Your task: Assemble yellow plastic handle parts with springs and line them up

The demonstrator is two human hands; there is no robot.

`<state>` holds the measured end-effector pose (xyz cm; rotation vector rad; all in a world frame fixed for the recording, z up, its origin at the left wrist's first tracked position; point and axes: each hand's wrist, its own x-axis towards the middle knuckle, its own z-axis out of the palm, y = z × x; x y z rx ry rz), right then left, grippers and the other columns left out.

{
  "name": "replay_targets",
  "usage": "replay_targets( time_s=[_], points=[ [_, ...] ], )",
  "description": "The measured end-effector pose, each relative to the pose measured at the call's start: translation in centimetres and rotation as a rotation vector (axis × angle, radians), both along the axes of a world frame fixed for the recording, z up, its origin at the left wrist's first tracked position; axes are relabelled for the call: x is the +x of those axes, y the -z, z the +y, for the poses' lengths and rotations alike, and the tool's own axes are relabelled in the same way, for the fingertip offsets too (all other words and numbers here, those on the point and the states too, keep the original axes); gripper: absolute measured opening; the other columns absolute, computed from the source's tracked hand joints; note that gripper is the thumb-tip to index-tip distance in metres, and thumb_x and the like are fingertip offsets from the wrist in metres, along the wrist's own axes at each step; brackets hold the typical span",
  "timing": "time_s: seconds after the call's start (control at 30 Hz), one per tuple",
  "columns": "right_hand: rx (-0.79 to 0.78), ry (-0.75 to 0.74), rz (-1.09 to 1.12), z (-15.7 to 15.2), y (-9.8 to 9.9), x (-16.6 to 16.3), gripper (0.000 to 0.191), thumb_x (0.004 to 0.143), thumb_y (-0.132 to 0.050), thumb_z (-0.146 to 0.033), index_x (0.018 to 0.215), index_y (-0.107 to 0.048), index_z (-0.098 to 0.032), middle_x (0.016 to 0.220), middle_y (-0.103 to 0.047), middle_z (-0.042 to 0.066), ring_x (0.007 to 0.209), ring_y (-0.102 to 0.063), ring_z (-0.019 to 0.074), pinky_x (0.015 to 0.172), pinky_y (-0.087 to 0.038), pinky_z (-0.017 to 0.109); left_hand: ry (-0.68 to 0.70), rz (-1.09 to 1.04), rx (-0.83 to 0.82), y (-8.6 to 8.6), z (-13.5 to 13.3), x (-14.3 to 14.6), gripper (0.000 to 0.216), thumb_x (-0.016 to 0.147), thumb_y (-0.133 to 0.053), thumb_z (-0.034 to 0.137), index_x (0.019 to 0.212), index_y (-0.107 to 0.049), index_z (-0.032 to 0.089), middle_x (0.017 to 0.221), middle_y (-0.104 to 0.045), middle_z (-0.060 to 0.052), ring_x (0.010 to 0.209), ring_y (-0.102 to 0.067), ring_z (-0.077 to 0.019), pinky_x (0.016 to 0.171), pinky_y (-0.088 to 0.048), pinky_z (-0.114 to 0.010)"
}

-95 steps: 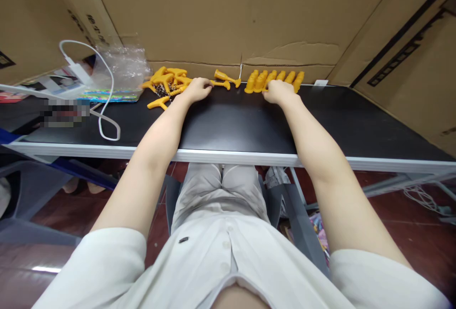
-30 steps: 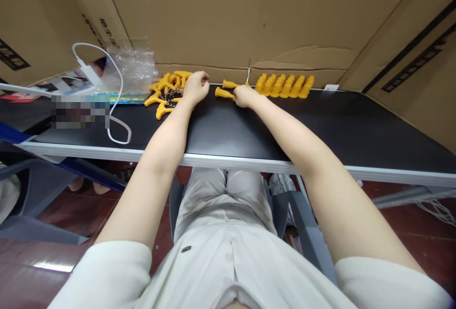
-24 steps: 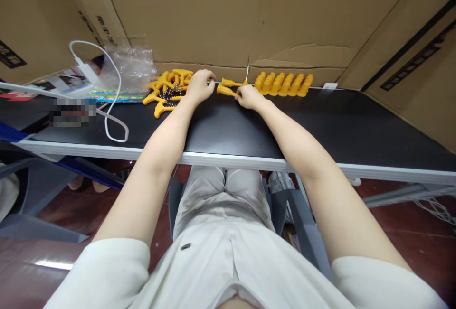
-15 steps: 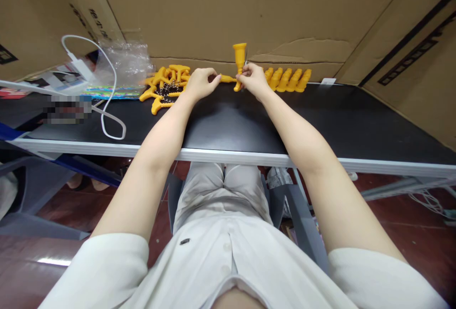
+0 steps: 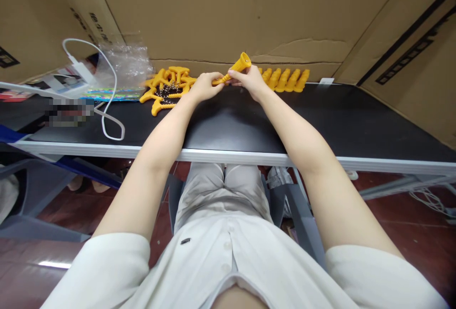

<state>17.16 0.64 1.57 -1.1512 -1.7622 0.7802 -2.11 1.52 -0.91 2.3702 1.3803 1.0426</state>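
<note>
Left hand (image 5: 204, 86), right hand (image 5: 251, 80): both pinched on yellow trumpet-shaped piece (image 5: 233, 69), lifted above table (image 5: 231, 128) centre-far. Loose yellow pile (image 5: 166, 88) left; finished row (image 5: 285, 79) right. Risk: small piece slipping from fingertips, knocking row.

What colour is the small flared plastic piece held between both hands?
The flared plastic piece is yellow-orange, clearest in the head view.

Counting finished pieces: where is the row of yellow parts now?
The row of yellow parts lies at the table's far edge against the cardboard, just beyond the right hand.
</note>
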Motion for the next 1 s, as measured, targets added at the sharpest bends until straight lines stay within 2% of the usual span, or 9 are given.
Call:
replay_targets(
  time_s=[0.17,0.27,0.4,0.57,0.73,0.83,1.0],
  points=[
    [0.012,0.021,0.052,1.1,-0.4,1.2,0.047,0.099,-0.078,-0.064,0.117,-0.071,-0.021,0.112,-0.081,0.008,0.114,-0.081,0.0272,0.099,-0.067,0.041,-0.040,0.030,-0.006,0.1,0.3,-0.4,0.036,0.100,-0.062,0.028,0.132,-0.077,0.017,0.127,-0.081,-0.012,0.130,-0.072,-0.0343,0.125,-0.048,-0.045],
    [0.016,0.070,0.007,1.1,-0.7,1.8,0.047,0.099,-0.077,-0.065,0.118,-0.070,-0.023,0.110,-0.081,0.007,0.108,-0.082,0.0270,0.096,-0.067,0.041,-0.061,0.057,0.022,0.3,0.4,-0.6,0.040,0.101,-0.061,0.029,0.137,-0.075,0.020,0.131,-0.081,-0.011,0.134,-0.070,-0.0356,0.126,-0.047,-0.048],
    [0.038,0.136,-0.107,1.0,-0.8,2.1,0.051,0.099,-0.076,-0.067,0.121,-0.067,-0.022,0.110,-0.079,0.007,0.097,-0.080,0.0231,0.093,-0.066,0.040,-0.087,0.049,0.038,0.5,0.5,-0.7,0.039,0.100,-0.062,0.028,0.136,-0.076,0.022,0.127,-0.082,-0.010,0.134,-0.069,-0.0357,0.126,-0.045,-0.048],
    [0.064,0.118,-0.176,1.1,-0.7,2.0,0.041,0.099,-0.077,-0.056,0.118,-0.065,-0.022,0.106,-0.078,0.006,0.090,-0.077,0.0206,0.090,-0.067,0.038,-0.121,0.058,0.053,0.7,0.9,-0.9,0.042,0.097,-0.064,0.025,0.138,-0.075,0.022,0.122,-0.082,-0.009,0.130,-0.070,-0.0353,0.125,-0.045,-0.048],
    [0.064,0.033,-0.186,2.4,-0.1,2.3,0.042,0.087,-0.090,-0.049,0.106,-0.063,-0.023,0.088,-0.072,0.003,0.079,-0.073,0.0213,0.078,-0.066,0.038,-0.139,0.111,0.065,0.9,1.6,-1.4,0.040,0.094,-0.065,0.024,0.133,-0.074,0.022,0.118,-0.080,-0.008,0.125,-0.071,-0.0331,0.122,-0.047,-0.048],
    [0.070,0.017,-0.322,2.4,0.0,2.8,0.042,0.082,-0.095,-0.045,0.101,-0.067,-0.021,0.084,-0.071,0.003,0.081,-0.072,0.0221,0.081,-0.063,0.037,-0.149,0.155,0.091,1.0,2.1,-1.8,0.043,0.091,-0.066,0.023,0.133,-0.072,0.022,0.121,-0.078,-0.010,0.125,-0.071,-0.0340,0.120,-0.049,-0.048],
    [0.086,-0.017,-0.673,0.8,-0.5,3.4,0.034,0.089,-0.085,-0.046,0.106,-0.080,-0.016,0.099,-0.079,0.007,0.098,-0.074,0.0258,0.093,-0.059,0.037,-0.137,0.215,0.091,0.7,1.9,-1.6,0.051,0.086,-0.067,0.023,0.137,-0.071,0.020,0.129,-0.075,-0.014,0.130,-0.068,-0.0373,0.120,-0.049,-0.050]
  ],
)
